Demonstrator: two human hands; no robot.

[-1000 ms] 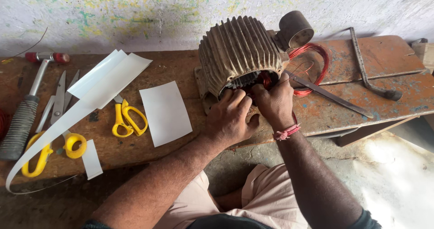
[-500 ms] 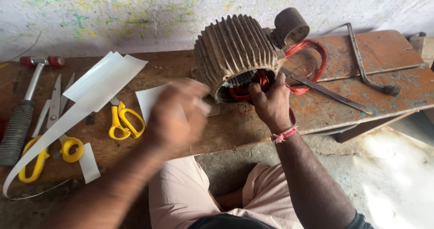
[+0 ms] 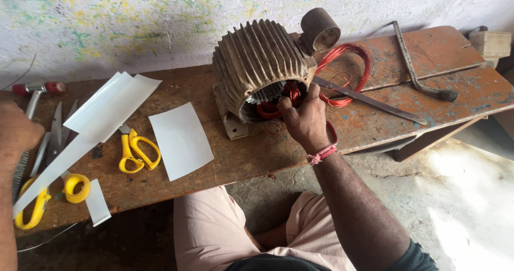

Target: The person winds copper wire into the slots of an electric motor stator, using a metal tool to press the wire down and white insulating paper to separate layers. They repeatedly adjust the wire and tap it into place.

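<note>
A ribbed grey motor housing (image 3: 259,62) lies on its side on the wooden bench (image 3: 251,161), its open end facing me. Red copper winding (image 3: 270,109) shows inside the opening, and a loose loop of the same wire (image 3: 356,54) hangs out behind it. My right hand (image 3: 306,122), a red thread at its wrist, rests at the opening with fingers closed on the winding. My left hand (image 3: 19,133) is at the far left edge, curled into a fist above the tools, with nothing visible in it.
On the bench lie a white paper sheet (image 3: 180,140), a long white strip (image 3: 96,118), yellow-handled scissors (image 3: 136,152), steel scissors (image 3: 56,134), a yellow tape roll (image 3: 76,187) and a hammer (image 3: 37,90). Right of the motor are a flat metal blade (image 3: 369,100) and a bent iron bar (image 3: 415,70).
My left hand has left the motor opening and swung to the far left over the tools. My right hand has stayed at the winding.
</note>
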